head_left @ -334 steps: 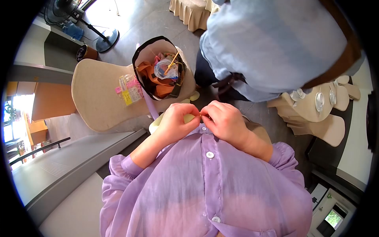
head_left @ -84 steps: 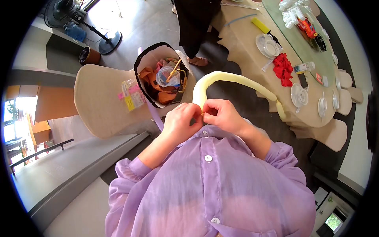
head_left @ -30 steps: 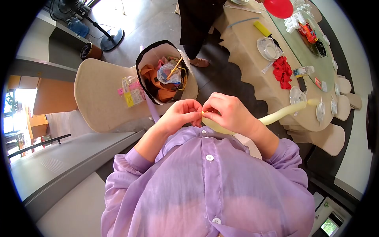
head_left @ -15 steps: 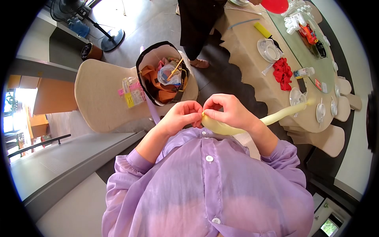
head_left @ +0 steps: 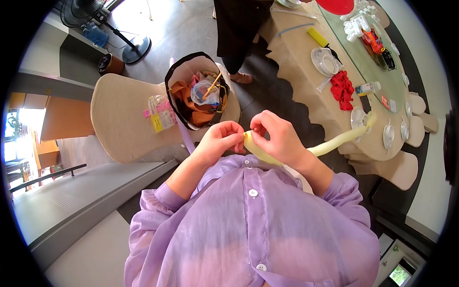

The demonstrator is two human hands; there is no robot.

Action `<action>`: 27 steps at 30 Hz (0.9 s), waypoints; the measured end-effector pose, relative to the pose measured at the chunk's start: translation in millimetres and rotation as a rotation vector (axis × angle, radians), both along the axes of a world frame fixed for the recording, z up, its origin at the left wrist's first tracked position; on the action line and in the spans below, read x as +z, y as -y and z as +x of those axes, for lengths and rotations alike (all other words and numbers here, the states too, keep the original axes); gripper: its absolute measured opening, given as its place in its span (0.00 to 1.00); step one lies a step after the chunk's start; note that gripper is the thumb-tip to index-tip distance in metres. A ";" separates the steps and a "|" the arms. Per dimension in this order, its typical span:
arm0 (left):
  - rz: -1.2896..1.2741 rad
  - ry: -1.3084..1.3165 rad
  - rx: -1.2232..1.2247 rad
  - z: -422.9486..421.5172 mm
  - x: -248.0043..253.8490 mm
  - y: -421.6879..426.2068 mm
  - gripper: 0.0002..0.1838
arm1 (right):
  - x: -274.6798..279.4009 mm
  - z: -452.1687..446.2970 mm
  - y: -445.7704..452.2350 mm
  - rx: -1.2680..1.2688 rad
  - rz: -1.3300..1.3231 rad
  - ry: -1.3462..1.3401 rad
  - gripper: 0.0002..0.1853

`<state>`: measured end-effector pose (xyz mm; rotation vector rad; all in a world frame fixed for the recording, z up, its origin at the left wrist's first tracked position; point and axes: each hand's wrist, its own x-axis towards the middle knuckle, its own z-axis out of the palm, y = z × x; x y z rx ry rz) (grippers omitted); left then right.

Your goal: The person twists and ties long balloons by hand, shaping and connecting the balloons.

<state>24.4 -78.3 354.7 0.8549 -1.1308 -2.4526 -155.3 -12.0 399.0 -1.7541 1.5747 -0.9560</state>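
A long, inflated pale-yellow modelling balloon (head_left: 331,145) runs from my fingertips, under my right wrist, and out over the table edge. Its narrow, darker neck end sits between my two hands at chest height. My left hand (head_left: 221,139) is closed, thumb and forefinger pinched at that neck. Just to the right, my right hand (head_left: 278,138) has its fingers curled and pinched at the balloon's near end, partly covering it. Whether the neck is knotted is too small to tell.
A chair (head_left: 125,117) at left bears an open bag (head_left: 170,91) of deflated balloons and packets (head_left: 160,113). The table (head_left: 299,52) at right carries red balloons (head_left: 342,91), a yellow pump (head_left: 317,36), a bottle (head_left: 367,88) and dishes. Another person (head_left: 239,33) stands beyond; a fan (head_left: 136,48) stands behind.
My right hand has shifted slightly up, its fingers lifting a little from the neck. The balloon's far end has swung up a bit. My left hand stays nearly in place.
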 end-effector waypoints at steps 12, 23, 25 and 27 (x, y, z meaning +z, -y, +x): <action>-0.198 0.072 0.034 -7.0 3.0 0.5 0.05 | -5.1 2.8 0.1 0.034 -0.242 -0.234 0.05; -0.291 0.141 0.106 -9.2 -2.9 -4.6 0.05 | -10.3 8.7 0.0 -0.043 -0.176 -0.191 0.05; -0.311 0.154 0.135 -11.0 -2.1 -6.3 0.05 | -12.1 8.0 0.3 -0.039 -0.229 -0.251 0.05; -0.331 0.166 0.163 -12.9 -1.9 -8.6 0.05 | -13.1 7.3 0.6 -0.018 -0.253 -0.256 0.05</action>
